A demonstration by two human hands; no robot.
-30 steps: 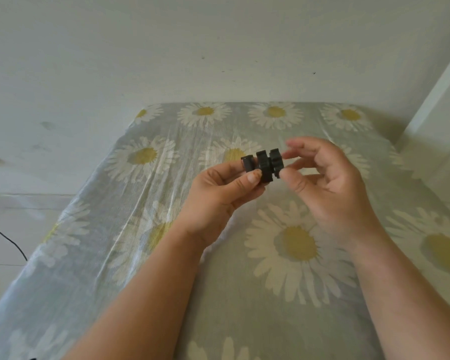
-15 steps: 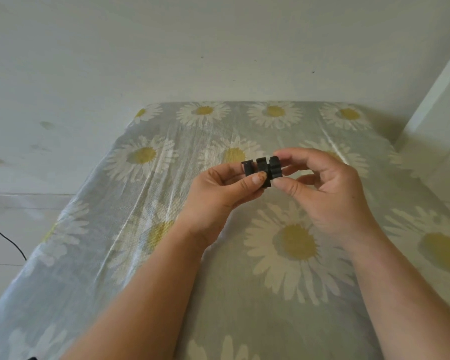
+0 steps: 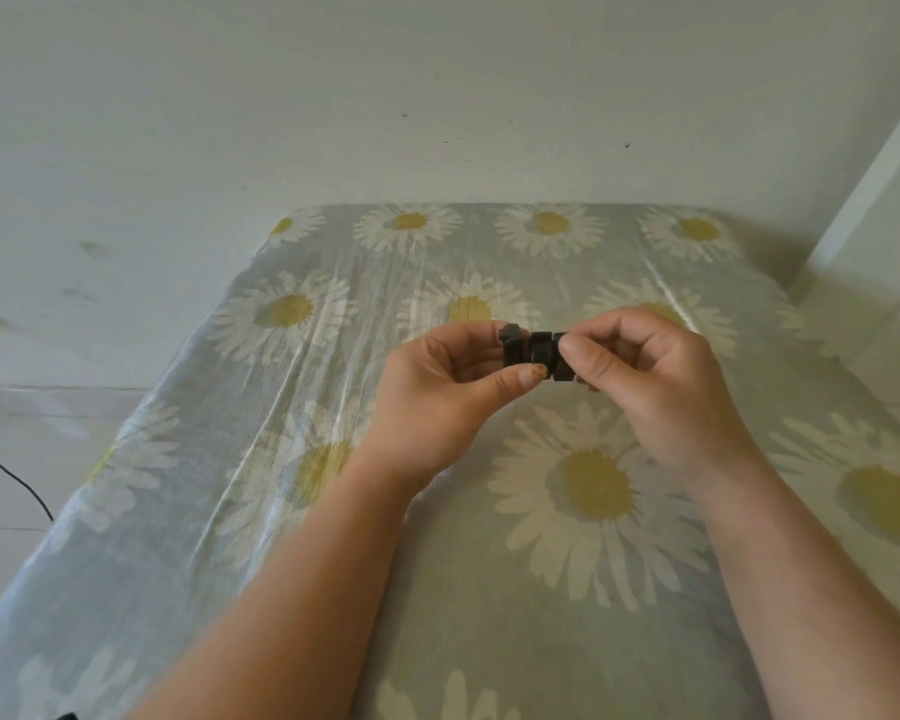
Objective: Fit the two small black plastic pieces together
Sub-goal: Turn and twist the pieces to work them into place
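Black plastic pieces [image 3: 536,354], pressed together w/ long axis left-right, pinched by left hand [image 3: 437,392] & right hand [image 3: 655,376].

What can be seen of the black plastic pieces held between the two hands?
The black plastic pieces look like small dark, matte, blocky ribbed segments, three lobes side by side in a row, so close that no clear gap shows; whether they are fully mated cannot be told. They are held in the air above the daisy-print cloth, not resting on it. The left hand pinches the left end with thumb and fingers; the right hand pinches the right end, partly hiding it.
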